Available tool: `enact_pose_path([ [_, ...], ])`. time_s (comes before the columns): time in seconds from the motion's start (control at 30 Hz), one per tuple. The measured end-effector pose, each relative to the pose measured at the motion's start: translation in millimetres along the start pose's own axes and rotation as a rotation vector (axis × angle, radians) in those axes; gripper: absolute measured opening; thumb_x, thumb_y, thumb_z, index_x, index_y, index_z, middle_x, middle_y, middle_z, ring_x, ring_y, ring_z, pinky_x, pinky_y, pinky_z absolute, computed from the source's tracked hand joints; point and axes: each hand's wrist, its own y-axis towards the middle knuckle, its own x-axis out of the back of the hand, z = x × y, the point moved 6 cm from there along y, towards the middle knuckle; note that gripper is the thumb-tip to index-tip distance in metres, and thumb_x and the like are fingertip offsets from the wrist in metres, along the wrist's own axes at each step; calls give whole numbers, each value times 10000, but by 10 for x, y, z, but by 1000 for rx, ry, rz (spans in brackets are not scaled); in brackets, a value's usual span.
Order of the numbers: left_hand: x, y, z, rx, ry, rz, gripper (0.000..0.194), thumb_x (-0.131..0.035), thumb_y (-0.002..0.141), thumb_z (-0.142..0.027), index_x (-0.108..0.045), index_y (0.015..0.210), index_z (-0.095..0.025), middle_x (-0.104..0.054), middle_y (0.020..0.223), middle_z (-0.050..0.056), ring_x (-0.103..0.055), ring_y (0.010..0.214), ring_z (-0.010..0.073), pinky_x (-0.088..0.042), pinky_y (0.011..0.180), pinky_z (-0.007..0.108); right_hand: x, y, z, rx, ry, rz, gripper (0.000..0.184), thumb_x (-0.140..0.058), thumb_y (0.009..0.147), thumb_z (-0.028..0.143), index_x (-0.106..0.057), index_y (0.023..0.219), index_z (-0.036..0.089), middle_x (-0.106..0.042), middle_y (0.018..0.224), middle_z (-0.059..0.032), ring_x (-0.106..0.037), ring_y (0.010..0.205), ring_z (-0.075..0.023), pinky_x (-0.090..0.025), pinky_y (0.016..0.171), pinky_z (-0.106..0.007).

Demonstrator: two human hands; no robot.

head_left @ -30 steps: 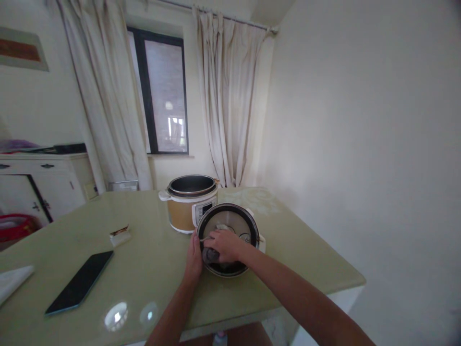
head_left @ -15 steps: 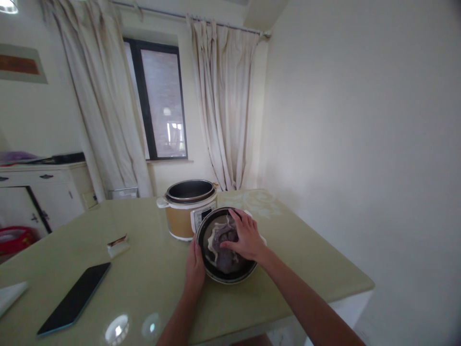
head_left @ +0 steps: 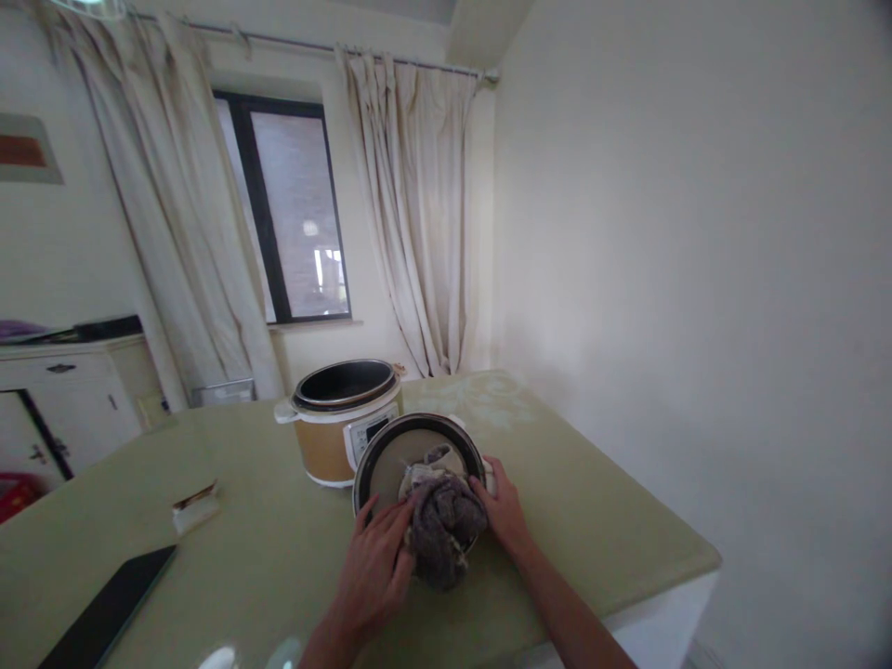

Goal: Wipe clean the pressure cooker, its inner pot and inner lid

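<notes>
A round cooker lid (head_left: 386,462) tilts with its inner side toward me, grey in the middle with a dark rim. A bunched grey-purple cloth (head_left: 446,525) with pale edges lies against its lower part and hangs over the bottom rim. My right hand (head_left: 503,509) grips the lid's right edge, thumb on the inner side next to the cloth. At the lower left, my left hand (head_left: 376,562) has its fingers against the cloth's left side and the lid; its grip is partly hidden. Just behind stands a gold and white electric cooker (head_left: 321,446), uncovered, with a dark inner pot (head_left: 347,381).
On the green tabletop (head_left: 265,539), a black tablet-like slab (head_left: 111,604) lies at the left front, with a small white packet (head_left: 196,509) beyond it. A wall (head_left: 662,279) rises on the right. A white cabinet (head_left: 76,390) stands at the far left.
My right hand has moved from the cloth inside the lid to the lid's right edge. My left hand has shifted from the left rim to the cloth, which now hangs lower. The view has turned slightly right.
</notes>
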Motion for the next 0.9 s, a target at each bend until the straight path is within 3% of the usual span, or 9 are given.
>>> enact_pose_path([
  [0.07, 60, 114, -140, 53, 8, -31, 831, -551, 987, -350, -196, 1728, -225, -515, 1640, 129, -515, 1481, 301, -359, 1242, 492, 10, -34, 43, -6, 6, 20, 480, -617, 922, 539, -607, 1289, 230, -796, 1088, -75, -749, 988, -280, -566, 873, -375],
  [0.13, 67, 280, -302, 96, 30, -40, 1037, -671, 918, -548, -129, 1737, -212, -301, 1755, 150, -294, 1606, 389, -328, 1259, 559, 25, -60, 75, -14, 10, 39, 483, -601, 941, 536, -587, 1310, 226, -794, 1088, -70, -746, 987, -272, -561, 882, -373],
  [0.17, 37, 380, -373, 111, 40, -12, 1119, -732, 857, -600, -140, 1737, -239, -225, 1782, 139, -210, 1626, 431, -290, 1268, 610, 32, -69, 85, -11, 13, 44, 481, -594, 944, 529, -580, 1315, 223, -791, 1096, -72, -742, 993, -270, -559, 891, -375],
  [0.23, -86, 596, -451, 146, 43, 112, 1102, -804, 792, -576, -242, 1713, -353, -176, 1800, 92, -164, 1626, 479, -247, 1256, 691, 38, -77, 92, 13, 26, 48, 459, -580, 941, 504, -577, 1301, 220, -782, 1122, -80, -731, 1012, -266, -556, 910, -378],
  [0.37, -315, 985, -339, 258, -13, 375, 958, -826, 770, -510, -423, 1632, -395, -401, 1707, 113, -400, 1520, 457, -346, 1204, 663, 27, -68, 60, 59, 52, 39, 382, -555, 903, 402, -585, 1248, 241, -766, 1128, -68, -712, 1043, -249, -553, 935, -363],
  [0.47, -341, 1207, -223, 244, -28, 454, 878, -844, 721, -496, -538, 1536, -385, -545, 1580, 108, -511, 1396, 439, -451, 1118, 616, 24, -65, 50, 68, 51, 25, 378, -552, 883, 360, -588, 1240, 241, -762, 1109, -61, -708, 1038, -252, -553, 943, -370],
  [0.57, -303, 1328, -136, 189, -36, 482, 807, -823, 707, -341, -581, 1476, -366, -586, 1501, 108, -553, 1324, 425, -506, 1048, 564, 26, -79, 73, 64, 25, 14, 380, -552, 907, 378, -592, 1253, 228, -764, 1104, -69, -712, 1016, -269, -557, 929, -394],
  [0.77, -103, 1246, 272, 253, 16, 405, 758, -728, 715, -188, -605, 1449, -334, -593, 1425, 144, -611, 1240, 397, -534, 967, 491, 13, -84, 57, 23, -28, -7, 377, -494, 953, 452, -584, 1245, 231, -773, 1042, -69, -737, 942, -273, -568, 863, -392],
  [0.9, 28, 1041, 487, 281, 35, 449, 754, -753, 640, -181, -664, 1376, -319, -659, 1324, 141, -683, 1135, 379, -542, 956, 485, 60, -71, 22, -32, -64, -67, 392, -486, 948, 465, -589, 1245, 232, -782, 1026, -70, -749, 935, -275, -563, 847, -378],
])
